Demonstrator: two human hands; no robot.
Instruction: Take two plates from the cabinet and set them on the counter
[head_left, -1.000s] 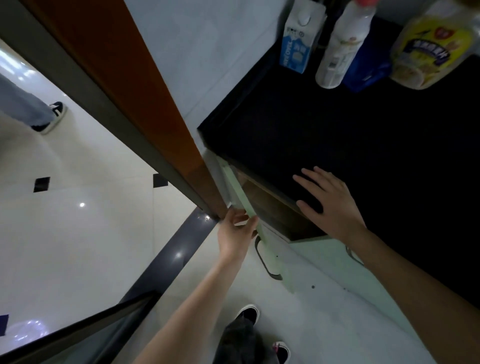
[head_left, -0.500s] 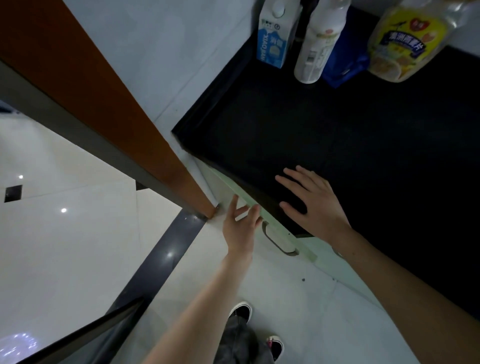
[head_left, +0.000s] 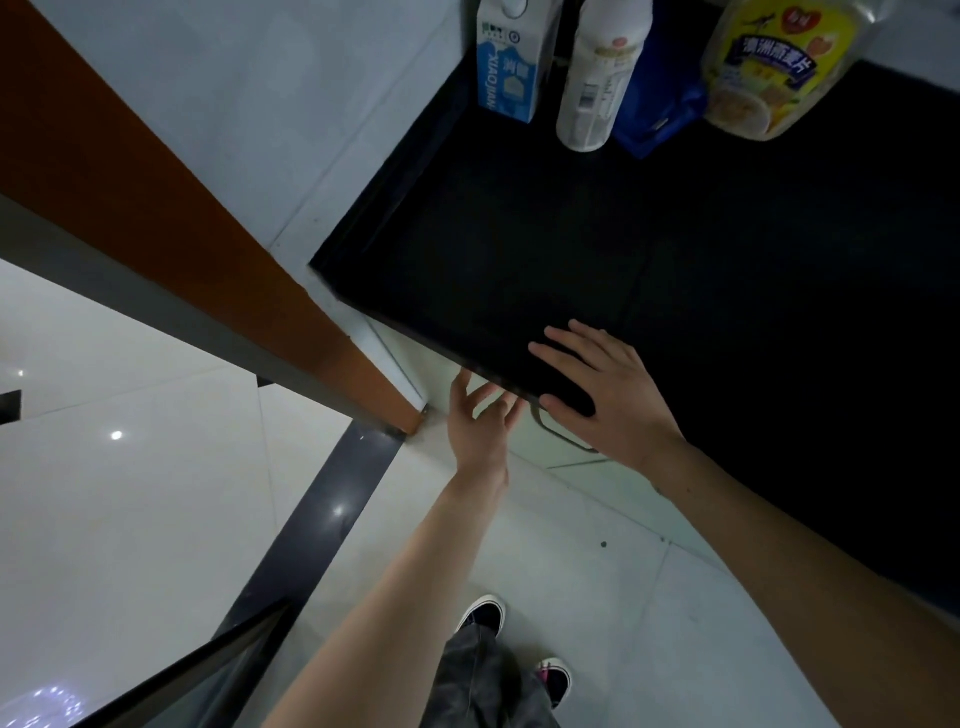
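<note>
A pale green cabinet door (head_left: 576, 460) with a metal handle (head_left: 558, 434) sits under the black counter (head_left: 675, 260) and looks shut against the cabinet front. My left hand (head_left: 480, 423) is flat against the door's upper left part, fingers spread, holding nothing. My right hand (head_left: 605, 392) rests palm down on the counter's front edge, fingers apart. No plates are in view.
At the back of the counter stand a blue and white carton (head_left: 511, 57), a white bottle (head_left: 597, 73), a blue pouch (head_left: 657, 109) and a yellow-labelled jar (head_left: 774, 67). An orange-brown door frame (head_left: 171, 218) runs diagonally on the left. My shoes (head_left: 483, 613) are on the tiled floor.
The cabinet door swung from open to closed under my left hand. My left hand let go of the door's edge and now presses flat on it. My right hand stayed on the counter edge.
</note>
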